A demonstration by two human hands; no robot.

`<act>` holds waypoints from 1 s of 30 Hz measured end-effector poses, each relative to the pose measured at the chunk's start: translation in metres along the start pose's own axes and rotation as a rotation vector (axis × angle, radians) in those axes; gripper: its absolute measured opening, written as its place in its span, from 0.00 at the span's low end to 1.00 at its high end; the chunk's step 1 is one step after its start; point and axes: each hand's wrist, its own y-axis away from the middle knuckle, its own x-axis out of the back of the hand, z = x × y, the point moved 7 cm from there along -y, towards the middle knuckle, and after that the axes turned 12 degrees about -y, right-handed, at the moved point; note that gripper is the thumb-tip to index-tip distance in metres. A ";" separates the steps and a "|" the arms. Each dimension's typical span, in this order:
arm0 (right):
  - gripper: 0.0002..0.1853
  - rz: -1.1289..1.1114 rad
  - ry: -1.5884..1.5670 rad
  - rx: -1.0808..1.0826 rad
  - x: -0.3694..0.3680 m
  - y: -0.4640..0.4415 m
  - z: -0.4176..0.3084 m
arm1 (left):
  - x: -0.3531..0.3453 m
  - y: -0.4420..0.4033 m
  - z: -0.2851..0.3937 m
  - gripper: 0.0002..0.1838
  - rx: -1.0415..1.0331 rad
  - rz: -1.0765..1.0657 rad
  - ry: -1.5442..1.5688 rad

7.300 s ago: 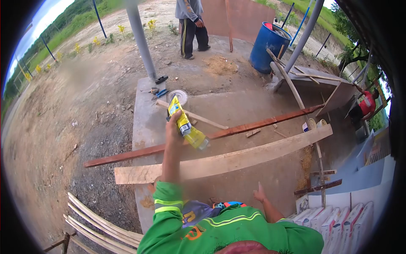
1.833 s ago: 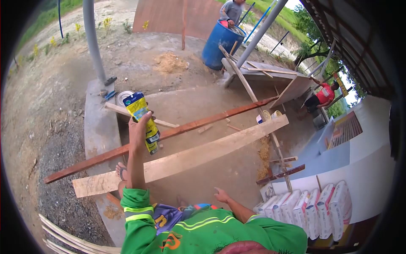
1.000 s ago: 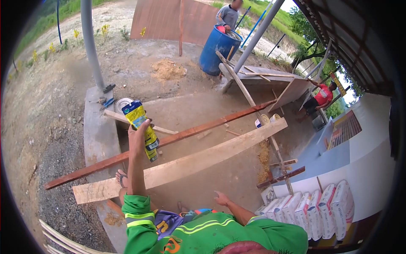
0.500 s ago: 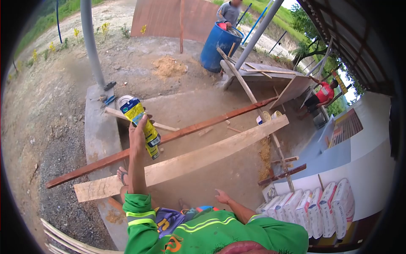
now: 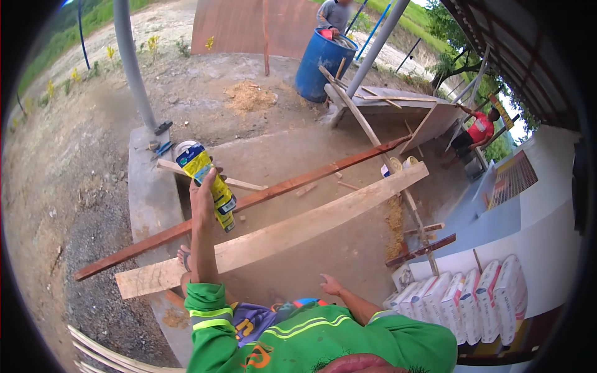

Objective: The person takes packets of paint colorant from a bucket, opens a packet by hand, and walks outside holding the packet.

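the left hand (image 5: 203, 194) holds a yellow packet (image 5: 222, 198), raised before the body. the right hand (image 5: 331, 285) hangs lower; its finger spread cannot be told. beyond lie a plank (image 5: 280, 235), then a red beam (image 5: 280, 191); farther, a blue barrel (image 5: 319, 68) stands.

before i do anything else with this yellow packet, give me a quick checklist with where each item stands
1. Packet in hand: ok; the left hand holds the yellow packet.
2. Right hand free: looks ok; nothing visible in it.
3. Packet sealed: cannot tell; no opening is clear.
4. Ground ahead unobstructed: not ok; a pale plank and a red-brown beam stretch across.
5. Co-workers clear: ok; one person is by the blue drum, another farther right in red.
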 end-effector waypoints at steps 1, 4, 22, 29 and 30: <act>0.33 0.006 -0.029 0.025 0.000 0.002 -0.005 | 0.000 0.000 0.000 0.19 0.006 0.006 0.005; 0.34 0.093 0.028 0.192 -0.006 -0.016 0.011 | 0.002 0.000 -0.005 0.17 0.010 0.017 0.013; 0.34 0.065 -0.013 0.121 0.003 -0.025 0.046 | -0.012 -0.001 0.000 0.14 -0.004 0.023 0.004; 0.34 0.117 0.058 0.156 0.003 -0.047 0.065 | -0.003 -0.001 0.008 0.12 -0.007 0.143 0.039; 0.34 0.120 0.064 0.163 0.000 -0.050 0.068 | -0.002 -0.003 0.008 0.12 -0.042 0.132 0.077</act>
